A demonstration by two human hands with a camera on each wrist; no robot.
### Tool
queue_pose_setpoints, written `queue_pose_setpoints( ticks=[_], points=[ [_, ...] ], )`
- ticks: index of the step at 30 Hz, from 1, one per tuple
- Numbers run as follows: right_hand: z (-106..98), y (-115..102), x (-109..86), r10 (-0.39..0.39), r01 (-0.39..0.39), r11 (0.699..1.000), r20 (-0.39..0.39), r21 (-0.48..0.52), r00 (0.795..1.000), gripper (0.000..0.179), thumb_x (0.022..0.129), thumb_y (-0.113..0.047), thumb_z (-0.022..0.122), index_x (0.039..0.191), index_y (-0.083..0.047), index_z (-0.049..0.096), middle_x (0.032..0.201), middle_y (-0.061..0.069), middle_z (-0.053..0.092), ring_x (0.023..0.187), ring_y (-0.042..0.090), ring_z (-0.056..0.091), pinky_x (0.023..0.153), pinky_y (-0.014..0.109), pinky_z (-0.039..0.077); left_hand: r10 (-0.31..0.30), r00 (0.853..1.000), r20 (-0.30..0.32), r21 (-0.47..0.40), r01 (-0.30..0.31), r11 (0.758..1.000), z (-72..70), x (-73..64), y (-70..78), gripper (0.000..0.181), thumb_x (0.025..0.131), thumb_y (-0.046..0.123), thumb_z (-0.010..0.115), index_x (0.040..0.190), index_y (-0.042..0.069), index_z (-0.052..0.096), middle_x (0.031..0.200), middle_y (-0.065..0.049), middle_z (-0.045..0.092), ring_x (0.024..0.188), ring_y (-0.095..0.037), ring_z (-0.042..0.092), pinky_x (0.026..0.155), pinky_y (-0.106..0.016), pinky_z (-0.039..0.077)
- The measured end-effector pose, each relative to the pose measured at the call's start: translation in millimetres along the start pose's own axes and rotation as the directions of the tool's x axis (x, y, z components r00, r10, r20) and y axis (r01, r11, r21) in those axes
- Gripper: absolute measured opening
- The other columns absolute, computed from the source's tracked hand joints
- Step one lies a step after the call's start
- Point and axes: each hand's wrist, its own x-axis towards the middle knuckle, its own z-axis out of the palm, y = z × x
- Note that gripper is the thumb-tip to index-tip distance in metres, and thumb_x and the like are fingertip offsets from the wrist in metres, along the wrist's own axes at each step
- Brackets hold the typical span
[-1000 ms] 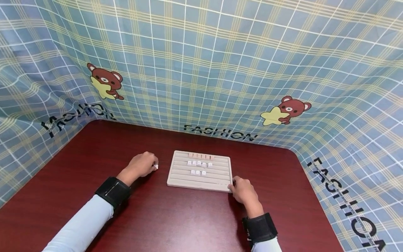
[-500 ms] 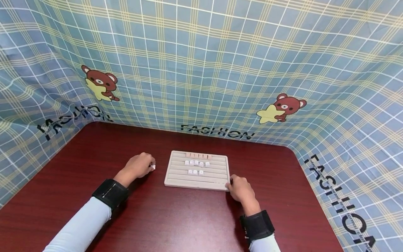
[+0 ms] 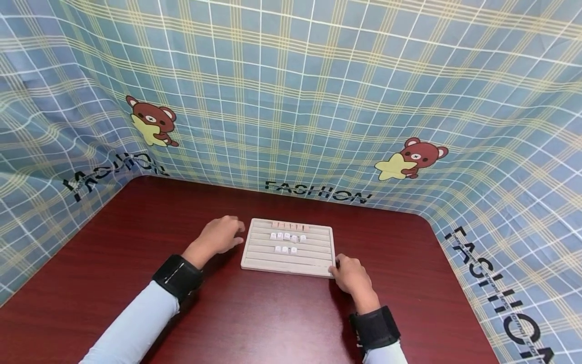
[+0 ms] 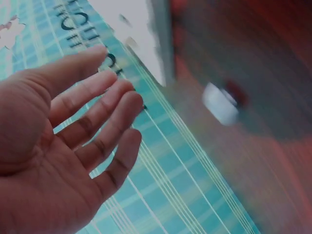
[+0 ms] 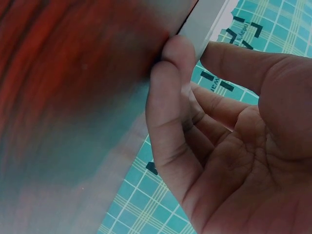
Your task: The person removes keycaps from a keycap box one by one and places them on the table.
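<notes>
A beige grooved board (image 3: pixel 287 259) lies on the table. Several white keycaps (image 3: pixel 285 249) stand on it in two short rows, below a row of pink keycaps (image 3: pixel 291 226) along the top. My left hand (image 3: pixel 218 236) is just left of the board, fingers loosely extended and holding nothing. In the left wrist view a blurred white keycap (image 4: pixel 220 104) lies on the table, apart from that hand's fingertips; the head view does not show it. My right hand (image 3: pixel 352 275) grips the board's lower right corner between thumb and fingers.
The dark red table (image 3: pixel 273 313) reaches back to a blue plaid curtain (image 3: pixel 291 126), which encloses it at the back and sides. Black cuffs (image 3: pixel 178 277) are worn on both wrists.
My left hand held a white keycap left of the board; it has let go, its fingers have spread, and it has moved right towards the board. The right hand stays at the corner.
</notes>
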Motion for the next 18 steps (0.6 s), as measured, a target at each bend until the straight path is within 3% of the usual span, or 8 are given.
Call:
queue_pose_setpoints(
  ticks=[3,8,13,18],
  points=[
    [1,2,-0.5,-0.019,0.019,1.0,-0.007,0.014,1.0,0.033,0.096,-0.024,0.062,0.123,-0.005,0.062,0.111,0.016,0.066,0.088,0.028,0.064,0.066,0.04,0.049,0.04,0.999,0.003,-0.04,-0.04,0.998,-0.2,10.2,17.1,0.022,0.087,0.019,0.074,0.105,0.007,0.073,0.1,-0.009,0.071,0.089,-0.023,0.068,0.071,-0.035,0.054],
    [4,3,-1.2,-0.048,0.048,0.999,-0.028,0.019,0.998,0.03,0.095,-0.024,0.063,0.119,-0.005,0.063,0.107,0.017,0.067,0.086,0.029,0.065,0.065,0.04,0.048,0.114,0.993,0.004,-0.096,-0.113,0.989,11.3,23.4,39.3,0.018,0.086,0.018,0.074,0.101,0.009,0.074,0.098,-0.006,0.074,0.087,-0.02,0.069,0.07,-0.034,0.054],
    [4,4,-1.5,-0.039,0.04,0.999,-0.039,0.011,0.998,0.031,0.095,-0.023,0.063,0.12,-0.005,0.063,0.108,0.017,0.066,0.085,0.028,0.065,0.065,0.04,0.048,0.115,0.993,0.01,-0.156,-0.112,0.981,18.9,28.1,53.6,0.016,0.086,0.016,0.075,0.1,0.008,0.074,0.096,-0.007,0.073,0.087,-0.02,0.068,0.072,-0.036,0.054],
    [3,5,-1.6,-0.029,0.03,1.0,-0.042,0.009,0.999,0.032,0.095,-0.023,0.063,0.12,-0.005,0.063,0.109,0.017,0.066,0.086,0.028,0.064,0.065,0.04,0.048,0.099,0.995,-0.007,-0.158,-0.099,0.983,20.1,32.8,56.1,0.015,0.087,0.013,0.072,0.101,0.007,0.074,0.098,-0.008,0.073,0.088,-0.021,0.068,0.071,-0.038,0.054]
  ],
)
